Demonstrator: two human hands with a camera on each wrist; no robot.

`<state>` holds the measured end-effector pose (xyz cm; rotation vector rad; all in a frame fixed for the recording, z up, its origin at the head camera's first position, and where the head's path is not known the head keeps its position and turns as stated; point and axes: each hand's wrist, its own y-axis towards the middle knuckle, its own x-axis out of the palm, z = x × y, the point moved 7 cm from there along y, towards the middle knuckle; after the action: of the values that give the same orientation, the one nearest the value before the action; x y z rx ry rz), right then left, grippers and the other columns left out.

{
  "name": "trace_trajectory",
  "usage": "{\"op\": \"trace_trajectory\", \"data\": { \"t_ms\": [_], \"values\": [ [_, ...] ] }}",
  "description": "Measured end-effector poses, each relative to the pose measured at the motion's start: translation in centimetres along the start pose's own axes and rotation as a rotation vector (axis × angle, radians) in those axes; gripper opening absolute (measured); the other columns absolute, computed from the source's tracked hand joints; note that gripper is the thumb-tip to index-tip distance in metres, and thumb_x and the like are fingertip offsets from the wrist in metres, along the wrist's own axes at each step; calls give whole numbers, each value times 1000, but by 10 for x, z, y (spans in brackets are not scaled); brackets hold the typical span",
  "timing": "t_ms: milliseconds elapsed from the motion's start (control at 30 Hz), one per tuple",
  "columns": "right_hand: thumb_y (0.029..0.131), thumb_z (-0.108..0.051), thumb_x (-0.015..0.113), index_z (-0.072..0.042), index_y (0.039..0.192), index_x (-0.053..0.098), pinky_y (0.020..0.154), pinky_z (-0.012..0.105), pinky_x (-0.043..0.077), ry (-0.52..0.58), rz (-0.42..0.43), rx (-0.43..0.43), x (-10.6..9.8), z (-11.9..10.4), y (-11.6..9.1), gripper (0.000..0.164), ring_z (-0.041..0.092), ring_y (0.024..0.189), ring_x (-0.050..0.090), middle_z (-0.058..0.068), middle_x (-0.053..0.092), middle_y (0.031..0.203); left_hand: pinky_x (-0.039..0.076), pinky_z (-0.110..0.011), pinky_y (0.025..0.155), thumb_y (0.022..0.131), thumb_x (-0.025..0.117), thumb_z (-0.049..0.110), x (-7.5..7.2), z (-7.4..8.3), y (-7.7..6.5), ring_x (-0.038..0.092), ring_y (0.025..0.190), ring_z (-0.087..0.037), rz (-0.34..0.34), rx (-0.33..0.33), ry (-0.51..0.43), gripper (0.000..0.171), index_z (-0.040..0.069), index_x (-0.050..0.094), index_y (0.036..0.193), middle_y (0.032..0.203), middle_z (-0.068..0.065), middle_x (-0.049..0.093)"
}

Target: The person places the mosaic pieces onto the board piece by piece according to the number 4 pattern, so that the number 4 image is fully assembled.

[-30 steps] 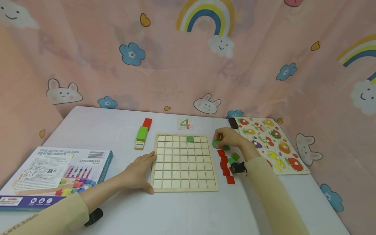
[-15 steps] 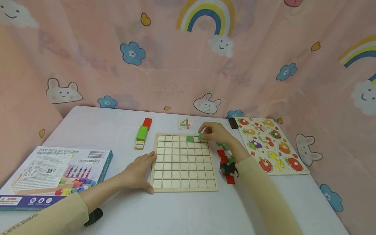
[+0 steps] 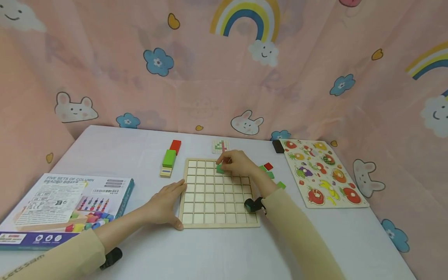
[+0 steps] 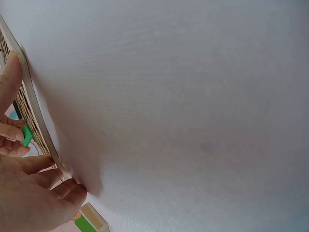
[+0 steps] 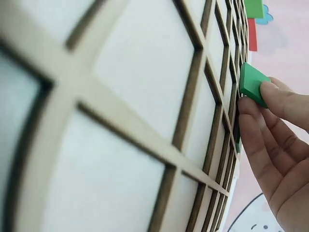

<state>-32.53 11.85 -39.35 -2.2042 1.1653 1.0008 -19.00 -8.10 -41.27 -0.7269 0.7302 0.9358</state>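
Across the near left of the surface (image 3: 196, 254): a beige sleeve (image 3: 70, 254) with dark lettering, apparently beginning "Let's", and a black wrist device (image 3: 112, 258) below its cuff. By the left edge: a flat box (image 3: 70, 212) printed "FIVE SETS OF COLUMN", next line starting "BEADED", smaller print too blurred to read. Near the middle: a wooden grid board (image 3: 209, 198), touched along its left rim by the left hand (image 3: 164, 204), thumb spread well away from the extended fingers. Over the board's far row: the right hand (image 3: 236, 163), forearm angled in from the near right, thumb and fingertips pinching a green square tile (image 5: 253, 83), tilted. Right of the board: loose green tiles (image 3: 270, 175) and a red tile (image 3: 268, 166). Toward the far right corner: a fruit-picture board (image 3: 322, 175) beside a black block (image 3: 278, 146). Toward the far edge, left of centre: a pale wooden piece (image 3: 166, 172), a green block (image 3: 169, 158) and a red block (image 3: 175, 146) in line. Close to the far edge's middle: a small card (image 3: 221, 146) with green and red squares. Beyond: a pink printed cloth (image 3: 196, 93).
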Motion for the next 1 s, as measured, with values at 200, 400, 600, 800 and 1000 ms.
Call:
{"op": "trace_trajectory", "data": {
  "t_ms": [200, 400, 600, 800, 1000],
  "values": [
    [91, -12, 70, -11, 96, 72, 75, 24, 49, -17, -12, 29, 7, -2, 2, 6, 11, 79, 60, 2, 72, 92, 29, -74, 109, 52, 96, 26, 1, -1, 1, 26, 148, -45, 0, -5, 2, 120, -2, 34, 151, 163, -19, 26],
    [89, -12, 72, -11, 93, 73, 75, 25, 51, -39, -15, 40, 9, -3, 3, 4, 12, 80, 62, 2, 74, 91, 28, -74, 109, 53, 96, 27, 2, -2, 2, 25, 149, -45, -3, -8, 2, 121, -1, 33, 152, 164, -18, 25],
    [90, -13, 71, -12, 94, 75, 72, 23, 47, -75, -27, 16, 11, -4, 4, 6, 12, 76, 59, 3, 72, 87, 29, -74, 108, 53, 96, 26, 2, -3, 2, 26, 148, -45, 2, -4, 3, 120, -1, 34, 151, 163, -19, 26],
    [90, -13, 71, -13, 97, 74, 74, 24, 49, -94, -29, -1, 8, -2, 4, 8, 12, 79, 59, 2, 71, 89, 29, -74, 108, 53, 96, 26, 2, -3, 1, 26, 148, -45, 2, -9, 4, 119, -2, 34, 151, 163, -19, 26],
    [91, -13, 70, -11, 105, 73, 74, 29, 52, -119, 16, 47, -25, 17, -9, 15, 18, 84, 62, 6, 70, 94, 29, -74, 109, 54, 96, 25, 0, -1, 2, 25, 149, -45, -4, -11, 2, 119, -2, 32, 152, 164, -19, 25]
  ]
}}
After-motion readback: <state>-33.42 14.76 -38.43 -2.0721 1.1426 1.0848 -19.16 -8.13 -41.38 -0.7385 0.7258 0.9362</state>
